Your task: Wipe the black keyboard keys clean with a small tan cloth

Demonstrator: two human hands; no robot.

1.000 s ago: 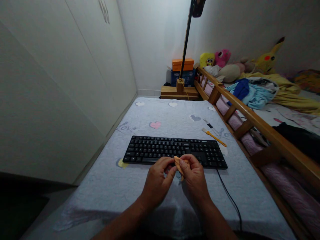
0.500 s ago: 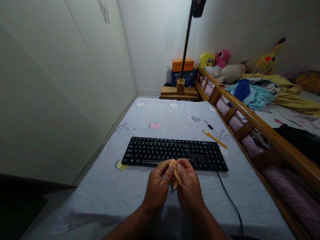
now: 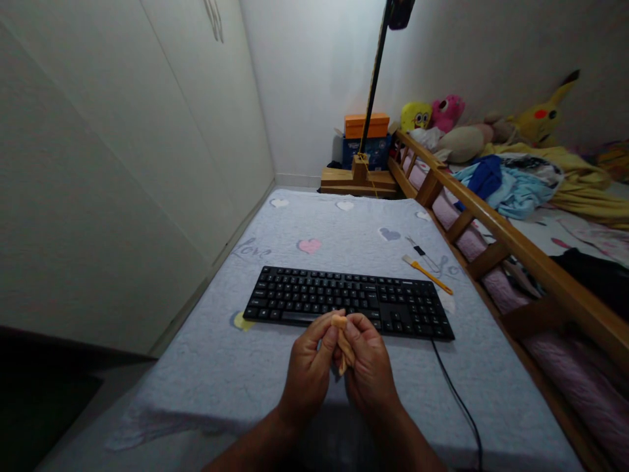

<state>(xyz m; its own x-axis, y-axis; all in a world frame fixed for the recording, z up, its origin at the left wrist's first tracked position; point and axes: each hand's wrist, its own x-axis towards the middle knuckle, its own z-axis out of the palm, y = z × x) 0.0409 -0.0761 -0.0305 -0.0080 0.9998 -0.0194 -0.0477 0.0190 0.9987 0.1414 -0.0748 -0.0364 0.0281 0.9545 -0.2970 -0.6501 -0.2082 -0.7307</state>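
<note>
Pinching orange cloth, fingers of both hands clamped on it, black keyboard beyond, "Love" lettering on cover

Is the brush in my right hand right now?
No, the brush lies near the keyboard's far right corner, while the right hand grips the orange cloth.

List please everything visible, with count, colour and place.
Keyboard: one, black, centre
Cloth: one, orange, at keyboard's near edge
Cable: one, black, nearside right
Brush: one, yellow handle, beyond keyboard
Tool: one, black middle, beside brush
Cover: one, pale blue, under keyboard
Cabinet: one, white, left
Wall: one, white, far end
Pole: one, black, far end
Base: one, brown, under pole
Boxes: two, orange and blue, behind pole
Rail: one, brown, right
Plush toys: several, yellow, pink, beige, beyond rail
Fabrics: several, mainly blue, yellow, beyond rail
Left fingers: several, on cloth
Right fingers: several, on cloth
</note>
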